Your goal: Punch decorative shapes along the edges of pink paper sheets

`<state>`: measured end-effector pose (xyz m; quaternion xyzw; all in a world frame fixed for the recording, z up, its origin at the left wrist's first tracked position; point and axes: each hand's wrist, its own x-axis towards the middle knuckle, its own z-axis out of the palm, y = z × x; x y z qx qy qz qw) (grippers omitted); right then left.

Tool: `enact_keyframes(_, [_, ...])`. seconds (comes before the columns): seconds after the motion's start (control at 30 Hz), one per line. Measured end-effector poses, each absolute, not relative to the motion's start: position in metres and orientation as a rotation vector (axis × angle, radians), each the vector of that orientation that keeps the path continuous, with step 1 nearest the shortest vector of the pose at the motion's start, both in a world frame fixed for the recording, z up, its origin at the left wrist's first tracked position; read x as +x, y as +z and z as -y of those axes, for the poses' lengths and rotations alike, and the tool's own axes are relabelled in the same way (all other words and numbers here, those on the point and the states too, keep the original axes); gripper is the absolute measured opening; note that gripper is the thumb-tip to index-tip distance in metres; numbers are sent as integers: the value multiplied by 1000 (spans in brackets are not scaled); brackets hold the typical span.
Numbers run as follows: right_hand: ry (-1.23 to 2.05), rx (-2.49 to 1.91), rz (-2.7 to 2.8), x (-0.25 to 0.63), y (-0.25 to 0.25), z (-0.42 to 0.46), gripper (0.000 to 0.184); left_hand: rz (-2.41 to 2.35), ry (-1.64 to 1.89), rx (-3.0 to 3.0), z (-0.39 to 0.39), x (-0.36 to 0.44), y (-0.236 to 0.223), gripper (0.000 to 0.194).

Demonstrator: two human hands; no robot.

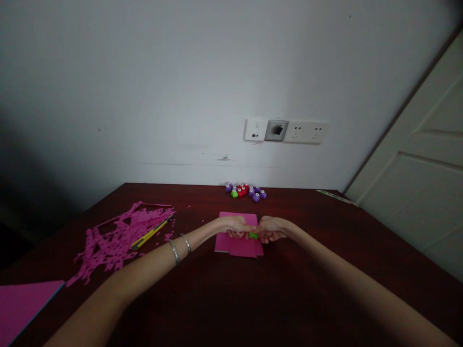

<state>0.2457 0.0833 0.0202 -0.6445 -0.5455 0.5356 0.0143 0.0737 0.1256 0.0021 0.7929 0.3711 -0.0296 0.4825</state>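
Note:
In the head view both of my hands meet over a stack of pink foam or paper sheets [243, 248] lying on the dark red table. Between them shows a small bright green paper punch [253, 235], partly covered by fingers. My left hand [236, 225] is closed on its left side, with a finger or thumb pressing over the top. From the right, my right hand [272, 228] is curled around the same punch, its thumb meeting the left one. Where the punch touches the pink sheet is hidden.
Several purple, red and green punches [243, 191] stand near the wall. To the left lie pink cut scraps [108, 241], a yellow utility knife [150, 234] and a larger pink sheet [27, 308]. A ruler-like strip [336, 196] rests at the back right.

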Motion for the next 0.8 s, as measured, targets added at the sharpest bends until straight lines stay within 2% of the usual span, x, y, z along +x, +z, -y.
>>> enact_keyframes(0.13, [1602,-2003,1724,244,26,-76,37,-999,-175,2004,-125,80,8,56])
enact_keyframes(0.27, [1469,-2014,1767,241,25,-72,38,-1062,38,2223,-122,83,14,50])
enact_keyframes(0.43, [1141,-1962,1856,239,14,-64,44,-1031,238,2293,-117,68,24,47])
enact_keyframes(0.7, [586,-1782,1893,242,-2,-44,42,-869,300,2471,-123,28,5,38])
enact_keyframes(0.8, [502,-1698,1898,248,-7,-43,33,-850,339,2519,-122,23,-6,40])
